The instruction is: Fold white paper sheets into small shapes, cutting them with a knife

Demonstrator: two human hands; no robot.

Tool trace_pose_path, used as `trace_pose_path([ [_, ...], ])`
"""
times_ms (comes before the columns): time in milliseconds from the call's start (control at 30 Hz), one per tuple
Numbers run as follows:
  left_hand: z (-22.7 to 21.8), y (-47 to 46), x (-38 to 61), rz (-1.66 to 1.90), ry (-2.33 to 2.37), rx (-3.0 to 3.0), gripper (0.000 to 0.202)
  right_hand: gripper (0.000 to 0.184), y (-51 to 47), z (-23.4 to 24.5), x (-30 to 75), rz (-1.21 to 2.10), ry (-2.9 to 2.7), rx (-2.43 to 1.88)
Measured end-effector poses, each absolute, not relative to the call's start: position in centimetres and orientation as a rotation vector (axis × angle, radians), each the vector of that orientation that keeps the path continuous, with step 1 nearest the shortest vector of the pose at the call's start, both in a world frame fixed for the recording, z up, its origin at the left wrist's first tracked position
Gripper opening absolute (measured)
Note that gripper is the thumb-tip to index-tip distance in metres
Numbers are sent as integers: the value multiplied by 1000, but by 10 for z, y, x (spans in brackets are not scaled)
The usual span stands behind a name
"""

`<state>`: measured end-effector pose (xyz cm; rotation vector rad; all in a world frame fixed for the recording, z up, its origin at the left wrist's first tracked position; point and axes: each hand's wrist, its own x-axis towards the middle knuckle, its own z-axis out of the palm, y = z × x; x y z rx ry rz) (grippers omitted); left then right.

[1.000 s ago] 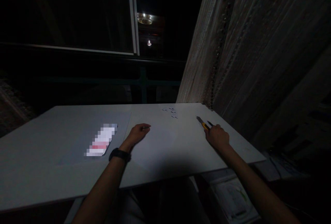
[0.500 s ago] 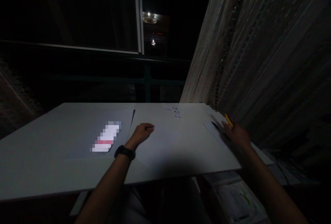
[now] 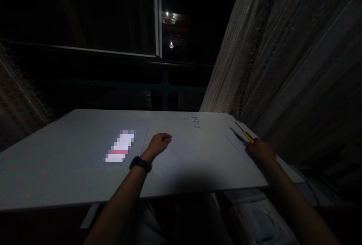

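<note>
In the head view, my left hand (image 3: 159, 144), a dark watch (image 3: 140, 163) on its wrist, rests on the white tabletop (image 3: 209, 154). Its fingers are curled together, and what they hold, if anything, is hidden. At the right edge my right hand (image 3: 261, 150) is closed round a yellow-handled tool (image 3: 248, 137) with a thin dark shaft, probably a screwdriver. The shaft points up and left, away from me. Beside that hand lies a thin pale sheet (image 3: 236, 146). Several small dark pieces (image 3: 195, 121), too small to name, lie near the far edge.
A bright, pixelated rectangle (image 3: 121, 147) lies on a pale sheet (image 3: 93, 158) at the left. Beaded curtains (image 3: 226, 68) hang on the right, close to the table. Behind the table is a dark window (image 3: 85, 19). Below the right front edge stands a pale box-like thing (image 3: 266, 218).
In my right hand the yellow-handled tool has turned, so its shaft now points up and left and more handle shows. My left hand keeps its pose. The whole view has shifted slightly.
</note>
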<state>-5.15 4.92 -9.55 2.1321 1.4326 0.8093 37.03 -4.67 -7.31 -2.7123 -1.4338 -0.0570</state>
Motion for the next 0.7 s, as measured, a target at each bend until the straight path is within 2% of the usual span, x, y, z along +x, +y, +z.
trace_pose_path([
  [700,-90,48,-51,839,1399,2057,34,46,-41,-75,372,-51,-1609,-2703],
])
